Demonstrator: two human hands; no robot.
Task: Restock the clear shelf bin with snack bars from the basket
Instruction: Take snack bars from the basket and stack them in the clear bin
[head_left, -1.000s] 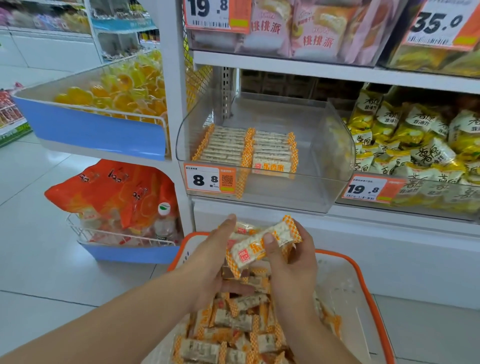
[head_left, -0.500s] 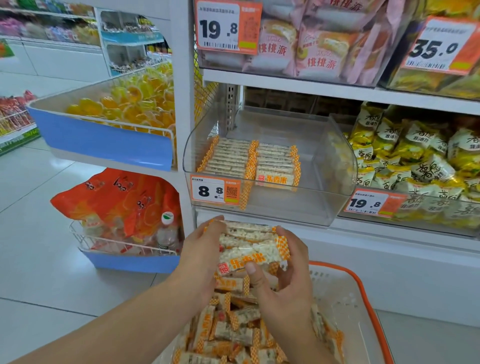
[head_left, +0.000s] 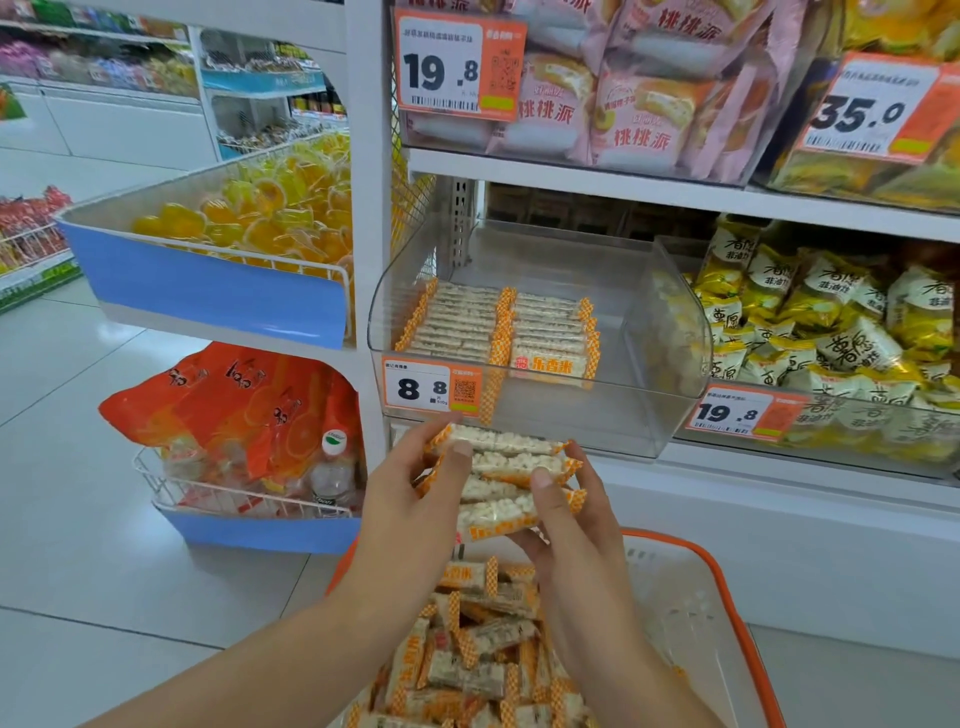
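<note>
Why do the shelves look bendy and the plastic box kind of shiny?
In the head view, the wide lens curves the shelves near the edges; store light glares off the clear bin wall; the hands, left and right, look slightly soft.

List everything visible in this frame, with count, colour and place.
clear plastic shelf bin: one, middle shelf
rows of white-and-orange snack bars: two, in the bin's left part
stack of wrapped snack bars: several, held below the bin
orange-rimmed white basket: one, bottom, holds loose bars
pink snack packs: several, top shelf
yellow-and-white snack bags: many, right of the bin
orange jelly cups: many, blue-fronted tray, left
orange bags: several, lower left wire tray
left hand: grips the stack
right hand: grips the stack
</note>
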